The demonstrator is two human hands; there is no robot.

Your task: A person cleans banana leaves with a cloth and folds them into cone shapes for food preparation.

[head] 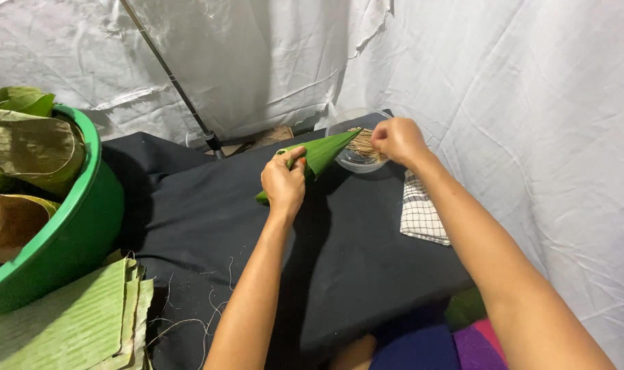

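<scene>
White cloth sheeting point(517, 82) hangs as a backdrop on all sides, creased and torn in places, with a thin dark pole point(171, 79) leaning across it. In front of it stands the table point(209, 226), covered in black fabric whose frayed threads trail off the near edge. At the left edge sits a big green plastic basin point(86, 226) stuffed with folded, partly browned banana leaves, and below it lies a stack of flat cut leaf pieces point(65, 322).

On the right side of the table lies a checked cloth point(419, 212), partly under the forearm. Just beyond it is a clear round bowl point(356, 140) holding a bundle of thin wooden sticks point(364, 145).

The left hand point(283, 181) is closed around a banana leaf rolled into a cone point(320, 154), fingers wrapped over the wide end, the pointed tip aimed toward the bowl and nearly touching its rim. The right hand point(397, 140) is bunched over the bowl with fingertips pinched in among the sticks; whether it has a stick pinched free cannot be told.

The risks, as I judge them: the cone stays rolled only by the left hand's grip, so any slackening would let the leaf spring open. The bowl is light and near the table's far edge, so a tug on tangled sticks could tip it or scatter them. Squeezing too hard could split the leaf along its grain.
</scene>
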